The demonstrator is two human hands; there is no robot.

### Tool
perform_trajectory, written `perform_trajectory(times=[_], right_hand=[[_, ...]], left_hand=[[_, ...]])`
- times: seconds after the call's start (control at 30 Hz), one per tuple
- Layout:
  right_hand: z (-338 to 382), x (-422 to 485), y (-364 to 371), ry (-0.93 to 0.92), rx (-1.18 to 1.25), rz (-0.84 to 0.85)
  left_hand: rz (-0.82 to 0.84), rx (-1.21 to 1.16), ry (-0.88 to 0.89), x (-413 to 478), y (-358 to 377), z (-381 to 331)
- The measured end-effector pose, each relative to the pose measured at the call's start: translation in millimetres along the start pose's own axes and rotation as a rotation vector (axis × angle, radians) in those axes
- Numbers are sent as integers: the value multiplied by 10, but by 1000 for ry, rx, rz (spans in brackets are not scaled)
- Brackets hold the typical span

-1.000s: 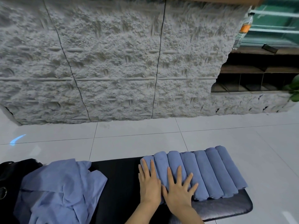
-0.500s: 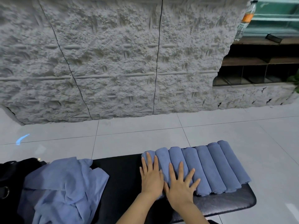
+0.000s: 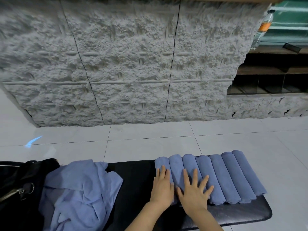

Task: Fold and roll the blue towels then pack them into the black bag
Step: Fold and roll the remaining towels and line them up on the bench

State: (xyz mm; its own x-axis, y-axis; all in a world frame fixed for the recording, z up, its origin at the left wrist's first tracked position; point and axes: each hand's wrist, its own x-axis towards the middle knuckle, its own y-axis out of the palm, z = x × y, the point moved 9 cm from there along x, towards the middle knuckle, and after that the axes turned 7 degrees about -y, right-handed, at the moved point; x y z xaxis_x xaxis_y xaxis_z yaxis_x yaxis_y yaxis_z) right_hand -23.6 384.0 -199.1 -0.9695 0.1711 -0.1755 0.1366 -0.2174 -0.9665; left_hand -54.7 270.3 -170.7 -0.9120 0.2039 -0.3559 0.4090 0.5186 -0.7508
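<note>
Bag point(image 3: 15, 189): black, sitting at the far left edge, a metal ring showing on its side (opening not readable from this angle).
Pile point(image 3: 80, 194): loose blue towels lying crumpled, touching the bag's right side and draping over the bench.
Bench point(image 3: 133, 177): black pad, a bare strip showing between pile and rolls.
Left hand point(image 3: 162, 185): lying flat on the leftmost roll, fingers straight and close together, gripping nothing.
Right hand point(image 3: 195, 192): pressing flat just beside the left hand, fingers fanned apart across the next few rolls.
Rolls point(image 3: 233, 177): seven blue towels lying side by side, touching, occupying the bench's right half.
Bottle point(image 3: 264, 27): standing on a shelf at upper right, orange label, blurred.
</note>
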Motion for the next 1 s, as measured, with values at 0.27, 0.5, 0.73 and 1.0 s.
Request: perform_trajectory(times=[0.27,0.5,0.73,1.0], right_hand=[[1300,-254,-426,-254,-56,-164],[2189,-553,-181,-387,-72,-55],[2415,-685,-281,-460,-23,-25],[2857,-455,-1287,-612,450,-156]], left_hand=[[-85,4,92,-515,-913,621],[-382,421,-121,-838,-1799,1931],[-454,488,1,-801,-1906,1958],[-409,-274,116,-929,-2684,1294]])
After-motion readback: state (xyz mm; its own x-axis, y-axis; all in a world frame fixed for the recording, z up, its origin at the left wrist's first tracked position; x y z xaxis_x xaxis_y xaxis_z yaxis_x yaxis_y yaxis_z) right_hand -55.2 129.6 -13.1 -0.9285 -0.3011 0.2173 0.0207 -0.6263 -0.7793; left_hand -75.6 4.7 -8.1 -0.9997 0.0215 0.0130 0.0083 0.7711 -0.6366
